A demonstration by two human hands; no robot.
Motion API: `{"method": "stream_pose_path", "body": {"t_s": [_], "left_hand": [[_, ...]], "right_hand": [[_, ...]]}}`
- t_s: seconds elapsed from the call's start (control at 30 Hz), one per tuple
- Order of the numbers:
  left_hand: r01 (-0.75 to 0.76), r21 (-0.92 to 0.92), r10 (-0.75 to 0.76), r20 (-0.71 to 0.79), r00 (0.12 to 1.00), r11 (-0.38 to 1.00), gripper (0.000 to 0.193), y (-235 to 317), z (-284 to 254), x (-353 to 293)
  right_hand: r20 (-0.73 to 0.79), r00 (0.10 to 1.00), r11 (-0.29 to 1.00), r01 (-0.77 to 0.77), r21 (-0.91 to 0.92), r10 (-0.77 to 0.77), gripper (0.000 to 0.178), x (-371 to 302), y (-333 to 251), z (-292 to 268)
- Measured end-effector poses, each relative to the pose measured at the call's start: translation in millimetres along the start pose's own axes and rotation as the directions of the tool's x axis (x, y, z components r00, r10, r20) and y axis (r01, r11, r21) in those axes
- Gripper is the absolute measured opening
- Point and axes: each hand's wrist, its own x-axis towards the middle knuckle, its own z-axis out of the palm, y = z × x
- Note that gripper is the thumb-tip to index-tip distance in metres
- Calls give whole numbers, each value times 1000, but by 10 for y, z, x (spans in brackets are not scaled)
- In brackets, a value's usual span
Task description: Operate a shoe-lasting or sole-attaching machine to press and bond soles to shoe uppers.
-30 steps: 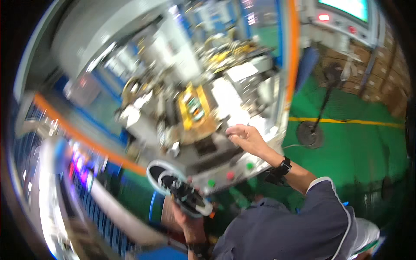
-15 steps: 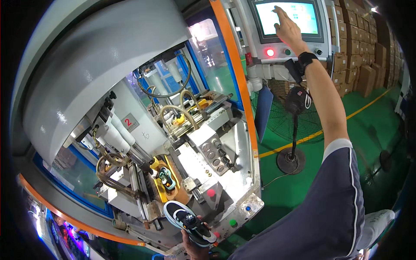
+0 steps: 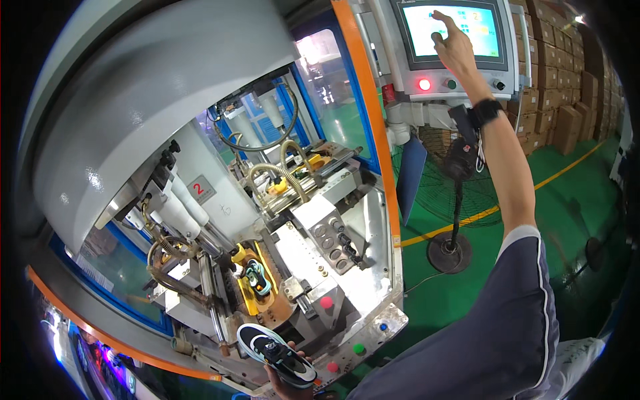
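My left hand [image 3: 283, 385] grips a black, white and pale-blue sneaker [image 3: 272, 350] from below, at the machine's front edge. Its toe points up and to the left. High on the right, my right hand [image 3: 456, 52] reaches to a touchscreen [image 3: 481, 41], index finger stretched out and thumb apart, holding nothing. The fingertip lies over the screen; whether it presses cannot be told. Behind the held sneaker, a yellow and orange mould [image 3: 275, 308] in the machine holds a black and teal shoe-shaped piece [image 3: 257, 277]. A black band [image 3: 487, 112] circles my right wrist.
A grey machine hood [image 3: 160, 87] arches over clamps and hoses. Red and green buttons [image 3: 359, 349] line the front ledge, and a lit red button [image 3: 424, 85] sits below the screen. An orange frame post [image 3: 367, 100], a standing fan [image 3: 449, 252] and stacked cartons [image 3: 548, 80] are to the right.
My left hand and the sneaker have moved slightly left and down. The right hand stays over the screen, its index finger still extended; the view has shifted a little.
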Motion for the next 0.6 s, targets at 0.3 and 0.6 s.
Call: {"method": "stream_pose_path", "body": {"t_s": [0.3,0.6], "left_hand": [[-185,-43,185,-9,983,982,67,34,-336,-249],[-310,413,466,-360,808,857,46,-54,-140,-907]], "right_hand": [[605,738,537,-395,746,-298,29,-2672,-2139,-500],[615,100,-26,-991,128,-782,75,-4583,-3836,-1818]]}}
